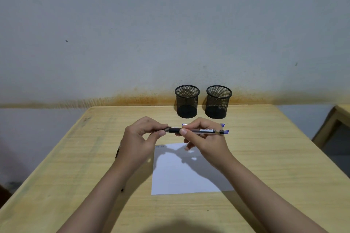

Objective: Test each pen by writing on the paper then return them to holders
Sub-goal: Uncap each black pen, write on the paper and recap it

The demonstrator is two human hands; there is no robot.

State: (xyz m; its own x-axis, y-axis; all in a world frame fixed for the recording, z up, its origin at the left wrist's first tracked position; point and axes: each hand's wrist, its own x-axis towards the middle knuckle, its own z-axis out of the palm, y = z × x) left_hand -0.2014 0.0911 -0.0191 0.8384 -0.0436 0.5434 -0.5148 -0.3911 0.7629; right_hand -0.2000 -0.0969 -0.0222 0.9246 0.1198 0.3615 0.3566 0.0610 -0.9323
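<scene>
A clear pen [205, 131] with a black grip and a blue end lies level in the air above the white paper [186, 174]. My right hand [203, 139] pinches the pen at its black grip. My left hand [141, 136] pinches the pen's tip end, where the cap or tip is hidden by the fingers. A second pen [222, 125] with blue ends lies on the table behind my right hand, mostly hidden. Two black mesh holders, left [187, 101] and right [218, 101], stand at the back. Small writing [160, 146] marks the paper's top left corner.
The wooden table [79, 166] runs up to a grey wall. A dark thin object [117, 152] lies on the table left of my left wrist. Another piece of wooden furniture [335, 126] stands at the far right.
</scene>
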